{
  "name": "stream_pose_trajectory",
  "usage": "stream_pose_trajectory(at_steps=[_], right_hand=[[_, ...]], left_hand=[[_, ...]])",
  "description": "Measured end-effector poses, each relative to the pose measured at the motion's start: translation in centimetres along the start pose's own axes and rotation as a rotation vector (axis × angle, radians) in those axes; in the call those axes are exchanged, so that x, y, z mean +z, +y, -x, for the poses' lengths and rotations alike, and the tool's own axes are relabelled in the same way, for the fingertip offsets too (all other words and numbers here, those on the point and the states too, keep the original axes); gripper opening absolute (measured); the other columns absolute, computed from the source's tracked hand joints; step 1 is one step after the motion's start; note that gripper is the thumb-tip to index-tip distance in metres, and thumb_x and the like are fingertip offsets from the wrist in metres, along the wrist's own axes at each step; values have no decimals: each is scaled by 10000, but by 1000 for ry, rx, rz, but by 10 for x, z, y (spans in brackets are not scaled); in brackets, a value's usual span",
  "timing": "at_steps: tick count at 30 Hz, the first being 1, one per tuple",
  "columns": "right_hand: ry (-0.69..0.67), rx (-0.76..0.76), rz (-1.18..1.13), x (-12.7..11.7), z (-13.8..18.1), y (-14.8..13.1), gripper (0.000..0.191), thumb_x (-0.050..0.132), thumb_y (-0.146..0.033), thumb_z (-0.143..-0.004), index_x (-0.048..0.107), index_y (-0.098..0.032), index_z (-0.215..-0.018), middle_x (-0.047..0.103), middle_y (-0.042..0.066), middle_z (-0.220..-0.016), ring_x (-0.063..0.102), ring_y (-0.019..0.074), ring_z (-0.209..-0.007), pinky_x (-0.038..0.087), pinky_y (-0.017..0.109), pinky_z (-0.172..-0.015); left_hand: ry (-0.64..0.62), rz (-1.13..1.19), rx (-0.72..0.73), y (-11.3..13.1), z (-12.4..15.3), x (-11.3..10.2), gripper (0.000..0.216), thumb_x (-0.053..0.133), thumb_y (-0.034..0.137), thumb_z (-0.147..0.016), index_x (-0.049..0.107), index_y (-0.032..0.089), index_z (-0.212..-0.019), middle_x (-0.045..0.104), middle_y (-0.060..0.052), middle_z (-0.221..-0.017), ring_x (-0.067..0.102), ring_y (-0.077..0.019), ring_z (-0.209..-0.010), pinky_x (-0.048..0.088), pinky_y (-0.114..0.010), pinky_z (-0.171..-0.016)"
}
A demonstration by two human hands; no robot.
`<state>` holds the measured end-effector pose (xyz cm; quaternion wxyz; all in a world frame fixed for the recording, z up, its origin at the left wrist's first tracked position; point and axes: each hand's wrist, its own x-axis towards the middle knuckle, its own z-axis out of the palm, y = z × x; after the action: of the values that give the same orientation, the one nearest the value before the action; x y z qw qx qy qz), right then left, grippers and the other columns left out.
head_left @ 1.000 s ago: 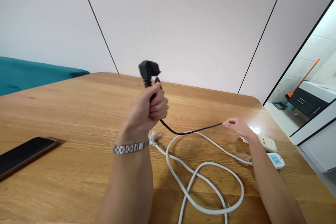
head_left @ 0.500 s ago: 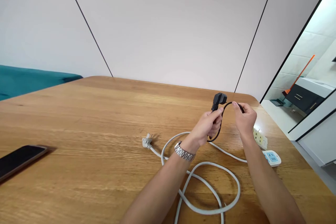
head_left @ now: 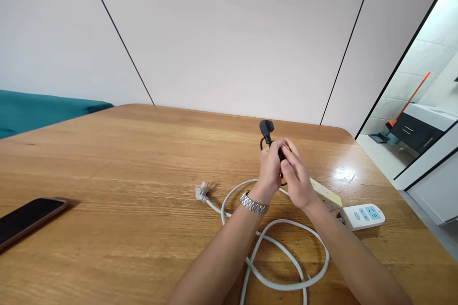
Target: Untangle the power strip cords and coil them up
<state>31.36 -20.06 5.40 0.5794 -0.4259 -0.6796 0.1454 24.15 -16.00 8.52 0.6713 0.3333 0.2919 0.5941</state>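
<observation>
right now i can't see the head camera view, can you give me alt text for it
Two hands, left hand and right hand, meet above a wooden table, closed around a black cord whose black plug sticks up above them. Beneath lie a looped white cable and a white power strip; a dark phone lies at far left.

No text, label, brand or number can be read. Blue markings are seen on the white power strip (head_left: 362,215), but they are too small to be made out.
</observation>
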Motion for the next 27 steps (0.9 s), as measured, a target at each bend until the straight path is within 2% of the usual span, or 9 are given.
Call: stream_pose_trajectory(at_steps=[3,5,8,11,13,16,19,23,27], right_hand=[[31,2,162,-3,1,0,565,523,-507,-851,433,-187,-1308,383,156,-1406,341,270,-1330,352,451,-1057],[-35,81,357,-13,-2,1,668,618,-501,-772,404,-173,-1313,428,166,-1354,402,297,-1272,376,462,-1016],[-364,288,587,-32,-7,6,698,681,-473,-705,440,-193,-1297,514,139,-1286,500,307,-1160,407,432,-931],[-742,409,599,-42,-11,17,611,719,-480,-648,546,-206,-1166,626,89,-1107,588,254,-955,431,332,-774],[-845,449,624,-45,-13,24,549,730,-477,-621,575,-197,-1067,654,62,-982,588,219,-818,404,285,-656],[-848,455,699,-52,-17,26,515,733,-481,-601,577,-201,-1004,651,41,-902,563,199,-748,353,261,-585],[-831,480,667,-70,-21,16,545,726,-540,-598,588,-218,-1016,653,36,-936,568,205,-790,359,260,-604],[-810,484,603,-92,-21,-6,561,731,-474,-615,577,-233,-1098,660,29,-997,586,207,-839,392,269,-661],[-748,345,768,-88,-15,-21,489,723,-369,-630,603,-256,-1091,656,28,-1009,588,225,-873,407,303,-718]], left_hand=[[67,18,-34,11,-8,-6,234,549,281,-715,409,175,-560,400,60,-487,317,-39,-375,235,-166,-356],[90,73,-28,18,-14,-12,237,503,251,-726,378,178,-538,424,48,-500,333,-44,-384,230,-169,-354],[110,272,-42,29,-23,-24,285,465,206,-723,278,194,-509,343,62,-449,340,-57,-381,273,-173,-372],[20,495,-72,37,-30,-38,340,408,192,-749,178,203,-499,188,78,-399,217,-61,-321,201,-184,-334],[-61,580,-87,39,-33,-46,366,390,193,-764,138,204,-499,152,75,-392,178,-61,-306,143,-184,-318],[-151,609,-141,36,-38,-56,406,388,206,-793,112,205,-495,115,75,-390,153,-58,-297,100,-179,-314],[-161,572,-184,28,-44,-60,444,392,240,-834,116,202,-488,93,80,-392,118,-53,-293,83,-175,-314],[-34,442,-121,17,-49,-56,467,484,322,-845,192,195,-502,106,98,-391,112,-45,-288,85,-168,-308],[65,311,-12,12,-50,-54,525,626,380,-782,201,198,-533,128,116,-394,139,-29,-281,104,-156,-303]])
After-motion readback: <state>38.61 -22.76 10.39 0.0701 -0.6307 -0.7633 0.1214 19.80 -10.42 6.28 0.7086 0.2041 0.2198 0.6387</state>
